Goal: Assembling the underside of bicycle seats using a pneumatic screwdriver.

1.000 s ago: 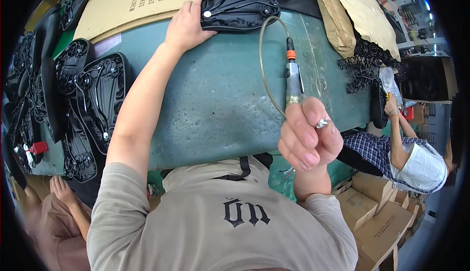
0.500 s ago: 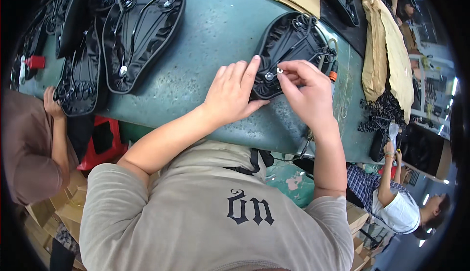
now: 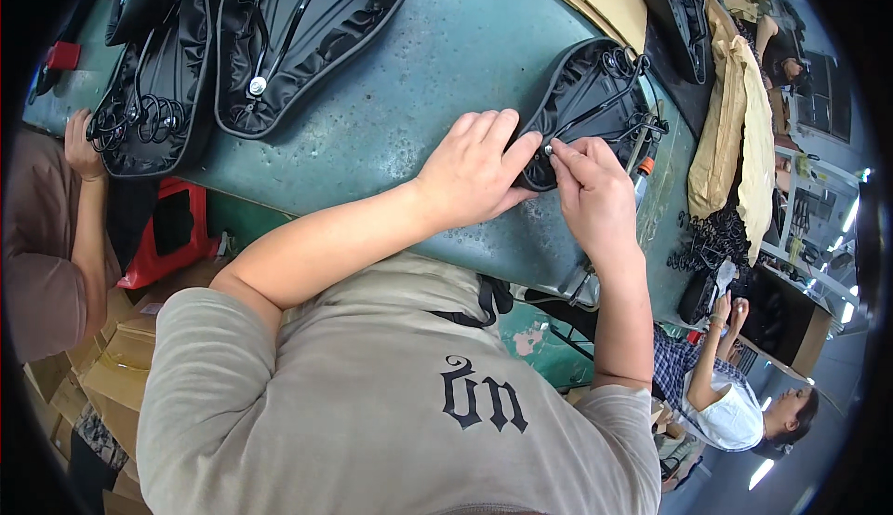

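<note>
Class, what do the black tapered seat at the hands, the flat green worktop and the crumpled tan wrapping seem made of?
The black tapered seat: probably glossy synthetic leather, judging by its shiny puckers.

The flat green worktop: perhaps painted or plastic-covered, semi-gloss, with reflections and speckled marks.

The crumpled tan wrapping: likely matte paper, from its stiff creases.

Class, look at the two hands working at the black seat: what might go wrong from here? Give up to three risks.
1. The small metal piece at the right hand might slip and roll across the green table.
2. The left hand is at the narrow end of the black seat; if it eased off, the seat could shift.
3. The tool with an orange band is close to the right hand, which might knock it.
</note>
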The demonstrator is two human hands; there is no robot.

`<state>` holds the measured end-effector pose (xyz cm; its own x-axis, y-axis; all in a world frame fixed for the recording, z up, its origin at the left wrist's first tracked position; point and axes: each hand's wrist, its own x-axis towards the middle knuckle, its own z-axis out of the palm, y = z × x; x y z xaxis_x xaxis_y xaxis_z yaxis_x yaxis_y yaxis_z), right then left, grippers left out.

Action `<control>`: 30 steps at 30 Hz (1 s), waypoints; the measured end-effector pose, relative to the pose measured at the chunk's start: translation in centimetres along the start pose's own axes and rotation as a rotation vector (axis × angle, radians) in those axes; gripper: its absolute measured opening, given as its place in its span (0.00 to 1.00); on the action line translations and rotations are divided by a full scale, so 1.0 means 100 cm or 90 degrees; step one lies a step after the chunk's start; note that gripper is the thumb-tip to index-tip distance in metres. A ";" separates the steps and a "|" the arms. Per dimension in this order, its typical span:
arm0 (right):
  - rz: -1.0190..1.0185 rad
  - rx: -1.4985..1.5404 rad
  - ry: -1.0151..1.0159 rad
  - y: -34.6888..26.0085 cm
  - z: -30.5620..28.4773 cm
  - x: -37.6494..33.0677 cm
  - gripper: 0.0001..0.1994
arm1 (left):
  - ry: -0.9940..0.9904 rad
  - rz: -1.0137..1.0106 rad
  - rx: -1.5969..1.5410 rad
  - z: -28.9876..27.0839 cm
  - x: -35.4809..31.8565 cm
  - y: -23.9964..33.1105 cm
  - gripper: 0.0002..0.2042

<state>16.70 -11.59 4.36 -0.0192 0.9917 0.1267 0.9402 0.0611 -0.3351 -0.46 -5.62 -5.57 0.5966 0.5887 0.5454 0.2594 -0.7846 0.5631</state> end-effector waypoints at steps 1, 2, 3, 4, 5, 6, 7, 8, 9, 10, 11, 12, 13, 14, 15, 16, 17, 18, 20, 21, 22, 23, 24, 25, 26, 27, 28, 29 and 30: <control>-0.023 -0.042 0.004 0.001 0.000 0.001 0.07 | 0.000 -0.001 -0.004 0.000 0.001 0.001 0.35; -0.046 -0.084 0.007 0.002 0.000 0.002 0.05 | -0.002 -0.002 -0.006 -0.001 0.002 0.001 0.35; -0.043 -0.086 0.006 0.001 -0.002 0.004 0.05 | -0.004 -0.002 -0.008 0.000 0.003 0.002 0.35; -0.085 -0.176 -0.018 -0.002 -0.004 0.007 0.03 | -0.005 0.000 -0.011 0.000 0.003 0.002 0.35; -0.126 -0.266 -0.041 -0.003 -0.005 0.009 0.05 | -0.009 -0.010 -0.017 0.001 0.003 0.002 0.36; -0.121 -0.268 -0.040 -0.004 -0.004 0.011 0.05 | -0.013 -0.019 -0.024 0.001 0.002 0.002 0.36; -0.150 -0.318 -0.056 -0.003 -0.003 0.014 0.07 | -0.015 -0.013 -0.026 0.001 0.002 0.003 0.36; -0.178 -0.369 -0.073 -0.002 -0.001 0.016 0.09 | -0.023 -0.021 -0.023 0.000 0.002 0.003 0.36; -0.170 -0.371 -0.069 0.001 0.002 0.018 0.09 | -0.032 -0.028 -0.020 -0.001 0.003 0.002 0.36; -0.143 -0.378 -0.077 0.004 0.007 0.019 0.10 | -0.025 -0.026 -0.016 -0.001 0.004 0.003 0.36; -0.115 -0.384 -0.084 0.009 0.010 0.020 0.11 | -0.029 -0.017 -0.021 -0.001 0.005 0.003 0.36; -0.109 -0.371 -0.074 0.013 0.011 0.020 0.13 | -0.033 -0.025 -0.022 -0.001 0.006 0.004 0.36; -0.102 -0.370 -0.069 0.013 0.010 0.019 0.13 | -0.035 -0.035 -0.019 -0.001 0.006 0.004 0.37; -0.062 -0.347 -0.089 0.012 0.008 0.018 0.14 | -0.044 -0.040 -0.015 -0.001 0.005 0.004 0.37; -0.022 -0.322 -0.109 0.011 0.005 0.016 0.15 | -0.048 -0.033 -0.014 -0.001 0.005 0.004 0.37; -0.019 -0.319 -0.103 0.007 -0.001 0.015 0.15 | -0.050 -0.035 -0.016 0.001 0.004 0.002 0.38; -0.015 -0.307 -0.091 0.000 -0.013 0.014 0.13 | -0.051 -0.039 -0.018 0.001 0.004 0.003 0.38; -0.013 -0.294 -0.080 -0.003 -0.021 0.014 0.12 | -0.054 -0.037 -0.016 0.001 0.005 0.004 0.38; -0.025 -0.251 -0.079 -0.005 -0.029 0.013 0.11 | -0.037 -0.032 -0.008 0.001 0.006 0.006 0.38; -0.043 -0.210 -0.079 -0.005 -0.030 0.012 0.11 | -0.042 -0.029 -0.008 0.000 0.006 0.006 0.38; -0.039 -0.208 -0.078 -0.004 -0.029 0.011 0.11 | -0.049 -0.033 -0.008 -0.002 0.008 0.007 0.38; -0.048 -0.192 -0.076 -0.003 -0.028 0.011 0.09 | -0.056 -0.037 -0.007 -0.003 0.008 0.007 0.38; -0.058 -0.177 -0.075 0.000 -0.026 0.011 0.09 | -0.063 -0.040 -0.003 -0.002 0.008 0.008 0.38; -0.057 -0.174 -0.074 0.003 -0.022 0.011 0.09 | -0.066 -0.039 -0.001 -0.002 0.008 0.008 0.38; -0.068 -0.178 -0.084 0.008 -0.017 0.012 0.07 | -0.063 -0.037 0.001 -0.001 0.008 0.007 0.38; -0.080 -0.183 -0.094 0.011 -0.013 0.012 0.06 | -0.061 -0.034 0.004 0.000 0.008 0.007 0.38; -0.081 -0.180 -0.094 0.013 -0.011 0.013 0.06 | -0.062 -0.036 0.006 0.001 0.008 0.007 0.38; -0.089 -0.192 -0.105 0.014 -0.009 0.014 0.06 | -0.056 -0.032 0.003 0.001 0.008 0.006 0.38; -0.097 -0.204 -0.116 0.015 -0.007 0.016 0.05 | -0.049 -0.027 0.001 0.002 0.007 0.006 0.38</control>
<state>18.31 -10.02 4.73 -0.1992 0.9796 -0.0255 0.9799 0.1989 -0.0142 0.28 -5.69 -4.95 0.6414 0.6049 0.4719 0.2868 -0.7595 0.5838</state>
